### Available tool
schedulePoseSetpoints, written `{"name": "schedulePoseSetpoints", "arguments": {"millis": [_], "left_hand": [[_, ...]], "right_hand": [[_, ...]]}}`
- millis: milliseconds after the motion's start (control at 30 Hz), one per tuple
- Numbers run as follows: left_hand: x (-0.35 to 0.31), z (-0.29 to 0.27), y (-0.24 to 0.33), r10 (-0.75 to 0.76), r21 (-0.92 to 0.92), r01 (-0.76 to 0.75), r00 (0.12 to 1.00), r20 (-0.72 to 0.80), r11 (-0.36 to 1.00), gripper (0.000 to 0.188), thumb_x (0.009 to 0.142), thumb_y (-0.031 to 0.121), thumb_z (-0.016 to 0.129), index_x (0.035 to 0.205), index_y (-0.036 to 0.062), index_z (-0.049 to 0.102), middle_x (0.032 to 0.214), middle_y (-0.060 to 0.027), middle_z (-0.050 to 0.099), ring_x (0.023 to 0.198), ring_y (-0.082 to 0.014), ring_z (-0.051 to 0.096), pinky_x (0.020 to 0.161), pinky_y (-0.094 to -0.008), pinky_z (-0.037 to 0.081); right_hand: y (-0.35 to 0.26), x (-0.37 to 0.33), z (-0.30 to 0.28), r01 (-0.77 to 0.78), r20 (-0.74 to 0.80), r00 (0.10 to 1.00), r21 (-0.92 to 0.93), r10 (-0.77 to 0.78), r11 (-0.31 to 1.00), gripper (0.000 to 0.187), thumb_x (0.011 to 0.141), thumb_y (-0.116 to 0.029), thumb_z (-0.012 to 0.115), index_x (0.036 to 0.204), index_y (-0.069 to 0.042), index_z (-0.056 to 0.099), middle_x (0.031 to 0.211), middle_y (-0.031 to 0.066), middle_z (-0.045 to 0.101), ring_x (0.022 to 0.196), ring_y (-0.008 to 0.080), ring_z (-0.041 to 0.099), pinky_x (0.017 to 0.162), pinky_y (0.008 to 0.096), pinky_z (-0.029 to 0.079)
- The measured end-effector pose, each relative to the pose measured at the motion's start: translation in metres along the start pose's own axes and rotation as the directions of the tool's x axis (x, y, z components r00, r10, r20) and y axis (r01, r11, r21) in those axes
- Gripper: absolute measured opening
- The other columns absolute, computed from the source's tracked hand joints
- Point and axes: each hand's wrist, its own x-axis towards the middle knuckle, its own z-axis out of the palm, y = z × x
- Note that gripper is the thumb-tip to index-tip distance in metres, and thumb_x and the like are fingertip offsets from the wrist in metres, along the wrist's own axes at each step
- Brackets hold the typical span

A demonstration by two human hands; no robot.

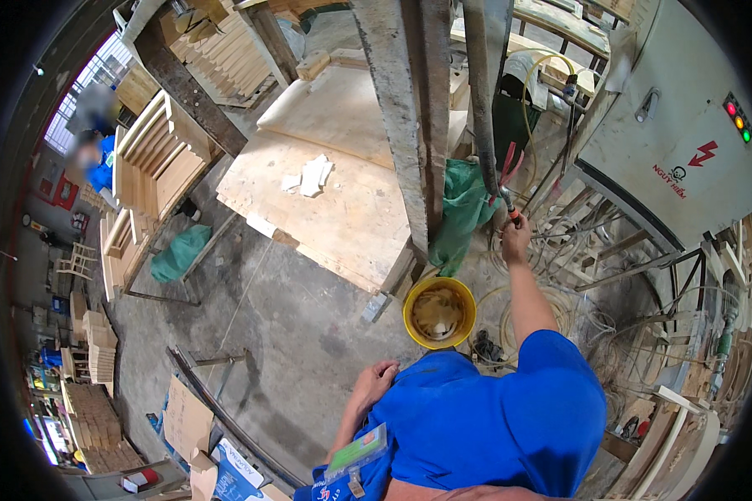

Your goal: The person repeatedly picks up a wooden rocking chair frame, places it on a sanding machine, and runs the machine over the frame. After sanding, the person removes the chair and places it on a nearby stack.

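My right hand (516, 239) is stretched out ahead, closed around the handle of a slim metal tool with an orange and black grip (512, 210). The tool's far end lies near a dark upright pipe (481, 108) and a pair of red prongs (510, 167); whether it touches them I cannot tell. Low beside my blue-clothed body is my left hand (376, 382), its fingers curled together and nothing showing in them. Between the hands, farther ahead, stands a round yellow bucket (408, 313) with pale brownish stuff inside.
A green sack (462, 213) hangs by a steel post (399, 92). Left of it is a wooden platform (326, 217) with white scraps (313, 175). At right stands a grey electrical cabinet (635, 150), with hoses (551, 317) on the floor. Another person (100, 163) is far left, near stacked wood.
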Motion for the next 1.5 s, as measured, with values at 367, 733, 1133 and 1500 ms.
{"name": "schedulePoseSetpoints", "arguments": {"millis": [367, 733, 1133, 1500], "left_hand": [[0.005, -0.063, -0.065, 0.071, -0.067, -0.072, 0.997, -0.009, 0.995, 0.043, 0.100, 0.037, 0.059, 0.122, 0.0027, 0.072, 0.106, -0.0176, 0.076, 0.098, -0.0257, 0.073, 0.088, -0.0368, 0.055], [-0.049, -0.269, -0.215, 0.087, 0.046, -0.076, 0.944, -0.318, 0.996, 0.046, 0.098, 0.043, 0.060, 0.124, 0.0068, 0.072, 0.112, -0.0185, 0.075, 0.103, -0.0345, 0.072, 0.090, -0.0441, 0.055], [-0.095, -0.433, -0.317, -0.151, -0.108, 0.111, 0.846, -0.512, 0.988, 0.042, 0.095, 0.042, 0.059, 0.118, 0.0101, 0.075, 0.114, -0.0192, 0.074, 0.107, -0.0383, 0.070, 0.093, -0.0461, 0.054], [-0.008, -0.549, -0.332, -0.296, -0.506, 0.043, 0.853, -0.430, 0.861, 0.043, 0.095, 0.043, 0.061, 0.118, 0.0099, 0.075, 0.106, -0.0167, 0.077, 0.099, -0.0361, 0.073, 0.088, -0.0439, 0.056]], "right_hand": [[0.040, -0.077, 0.016, -0.324, -0.358, 0.916, -0.389, 0.183, 0.862, 0.044, 0.096, -0.009, 0.060, 0.139, -0.007, 0.050, 0.094, 0.0175, 0.068, 0.054, 0.0267, 0.060, 0.049, 0.0407, 0.048], [0.225, -0.340, 0.082, 0.895, 0.895, 0.086, -0.262, 0.437, 0.360, 0.016, 0.083, -0.023, 0.066, 0.084, -0.009, 0.074, 0.079, 0.0116, 0.073, 0.064, 0.0280, 0.068, 0.060, 0.0445, 0.054], [0.232, -0.406, 0.386, -0.243, 0.165, 0.518, -0.912, 0.840, 0.329, 0.011, 0.097, -0.010, 0.052, 0.101, -0.009, 0.062, 0.081, 0.0132, 0.067, 0.060, 0.0252, 0.066, 0.050, 0.0439, 0.054], [0.326, -0.423, 0.635, 0.015, 0.272, 0.331, -0.959, 0.904, 0.283, 0.006, 0.096, -0.013, 0.059, 0.098, -0.009, 0.063, 0.078, 0.0108, 0.067, 0.063, 0.0235, 0.065, 0.053, 0.0408, 0.053]]}}
